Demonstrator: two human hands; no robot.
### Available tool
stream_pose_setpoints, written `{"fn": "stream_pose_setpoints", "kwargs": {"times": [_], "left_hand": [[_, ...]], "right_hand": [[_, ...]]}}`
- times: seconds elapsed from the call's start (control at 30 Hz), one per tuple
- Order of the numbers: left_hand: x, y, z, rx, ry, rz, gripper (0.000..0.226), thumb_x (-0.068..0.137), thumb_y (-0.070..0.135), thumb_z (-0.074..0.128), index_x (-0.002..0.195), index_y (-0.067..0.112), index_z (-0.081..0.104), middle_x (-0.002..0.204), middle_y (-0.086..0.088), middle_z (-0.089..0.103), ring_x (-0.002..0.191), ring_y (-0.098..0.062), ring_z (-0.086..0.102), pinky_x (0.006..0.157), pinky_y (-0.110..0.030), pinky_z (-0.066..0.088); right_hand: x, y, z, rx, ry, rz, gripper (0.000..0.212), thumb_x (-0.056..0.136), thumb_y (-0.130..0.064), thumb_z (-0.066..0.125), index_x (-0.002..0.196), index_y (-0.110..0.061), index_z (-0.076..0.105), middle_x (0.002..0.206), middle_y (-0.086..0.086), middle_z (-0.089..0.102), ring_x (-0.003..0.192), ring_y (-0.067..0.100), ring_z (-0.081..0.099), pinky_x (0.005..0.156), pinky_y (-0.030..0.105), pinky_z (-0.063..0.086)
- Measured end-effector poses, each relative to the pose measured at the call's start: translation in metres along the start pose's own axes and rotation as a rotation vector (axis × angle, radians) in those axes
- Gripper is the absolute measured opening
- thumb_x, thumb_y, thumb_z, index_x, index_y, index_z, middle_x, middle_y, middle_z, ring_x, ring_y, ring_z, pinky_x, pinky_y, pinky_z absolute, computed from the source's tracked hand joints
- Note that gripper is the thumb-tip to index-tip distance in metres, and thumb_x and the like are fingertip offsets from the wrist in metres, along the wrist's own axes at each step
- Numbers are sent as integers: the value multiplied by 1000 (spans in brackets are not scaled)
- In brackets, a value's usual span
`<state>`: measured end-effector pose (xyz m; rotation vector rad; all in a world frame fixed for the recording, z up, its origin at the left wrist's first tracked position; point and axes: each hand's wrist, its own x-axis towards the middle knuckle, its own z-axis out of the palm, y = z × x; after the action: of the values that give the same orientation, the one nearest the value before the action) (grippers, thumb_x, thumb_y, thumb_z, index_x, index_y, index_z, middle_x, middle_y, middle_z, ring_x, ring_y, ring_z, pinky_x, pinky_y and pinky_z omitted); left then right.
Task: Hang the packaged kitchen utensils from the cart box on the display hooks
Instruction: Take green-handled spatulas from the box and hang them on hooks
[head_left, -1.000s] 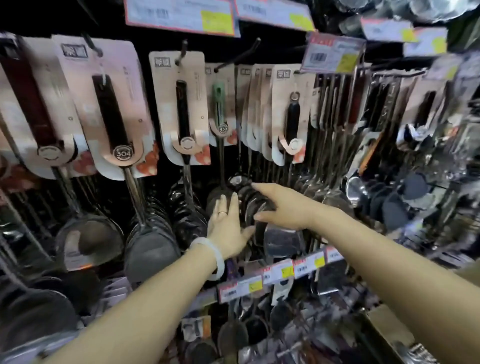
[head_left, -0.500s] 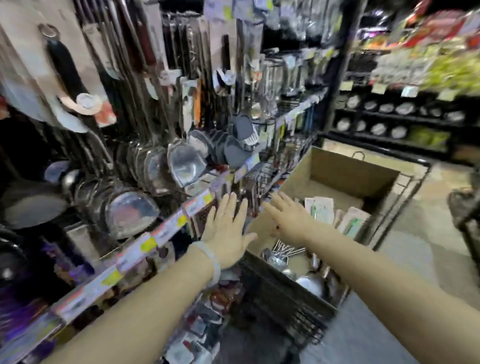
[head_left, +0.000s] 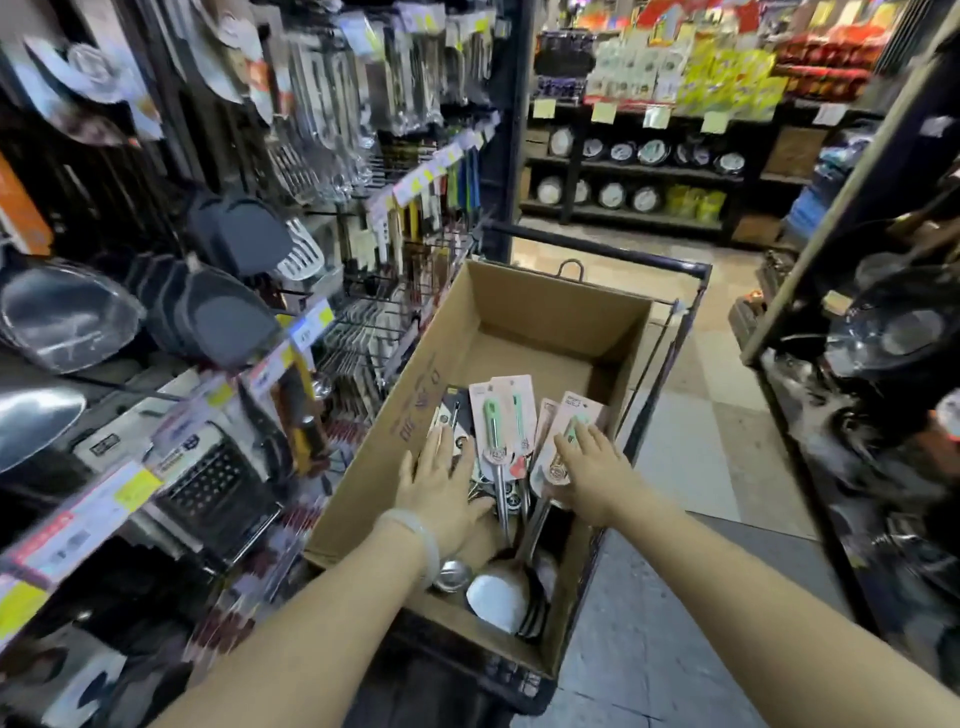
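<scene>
A brown cardboard box (head_left: 524, 306) sits in a black wire cart (head_left: 670, 270). Inside lie several packaged utensils (head_left: 498, 421) with green handles on pink cards, and steel ladles (head_left: 498, 592) at the near end. My left hand (head_left: 441, 488), a pale bangle on its wrist, is spread flat over dark packages at the box's left side. My right hand (head_left: 592, 467) rests with fingers apart on a pink-carded utensil (head_left: 566, 415) at the right. Neither hand visibly grips anything. The display hooks (head_left: 332, 156), hung with utensils, fill the rack on the left.
Price-tag rails (head_left: 291, 358) run along the left rack, with spatulas (head_left: 218, 312), ladles and graters (head_left: 208, 478) hanging close to the cart. A tiled aisle (head_left: 701, 441) runs to the right of the cart. Dark shelves with cookware (head_left: 883, 338) line the right side.
The view turned from the hook wall rightward and down to the cart. Both hands left the hanging ladles and dropped into the box, landing on the packaged utensils.
</scene>
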<state>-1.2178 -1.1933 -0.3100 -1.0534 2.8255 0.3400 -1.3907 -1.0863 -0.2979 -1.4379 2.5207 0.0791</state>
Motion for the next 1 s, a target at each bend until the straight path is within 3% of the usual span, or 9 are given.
{"fn": "stream_pose_setpoints", "kwargs": {"times": [0.23,0.37,0.53,0.77,0.9,1.0], "left_hand": [[50,6,44,-40,-152,8,76,93,51,33,147,21,-11,156,-7,-17,143,-22,-19,117,-45,-3],[77,2,66,-53,-238,19,74,92,49,35,148,20,-5,157,-8,-15,144,-23,-16,116,-43,-2],[110,-10,93,-114,-352,46,71,93,46,37,148,19,2,157,-10,-7,145,-25,-6,118,-41,6],[142,-19,125,-315,-433,62,61,93,33,45,146,17,17,156,-11,9,144,-27,12,117,-39,17],[156,-22,130,-433,-442,86,52,94,29,45,141,13,30,146,-10,32,135,-25,33,111,-30,26],[163,-22,130,-531,-457,65,44,94,27,47,135,13,40,135,-8,49,124,-22,47,101,-25,33]], "right_hand": [[41,3,40,185,-68,4,60,91,-14,48,145,-6,24,147,21,25,141,35,18,115,37,21],[63,-9,70,353,-178,95,65,90,-17,53,146,-6,22,148,21,26,139,35,22,115,36,24],[86,-14,111,591,-296,455,50,91,-30,54,128,2,43,131,21,50,121,33,51,96,35,43],[109,-21,151,907,-129,939,45,92,-27,53,126,0,43,123,19,60,115,34,56,88,33,45],[116,-21,161,1024,14,1031,28,93,-16,52,117,-2,55,117,18,64,110,32,59,79,27,41],[113,-24,160,1093,66,1000,28,93,-11,50,120,-3,56,117,16,65,109,29,59,77,24,37]]}}
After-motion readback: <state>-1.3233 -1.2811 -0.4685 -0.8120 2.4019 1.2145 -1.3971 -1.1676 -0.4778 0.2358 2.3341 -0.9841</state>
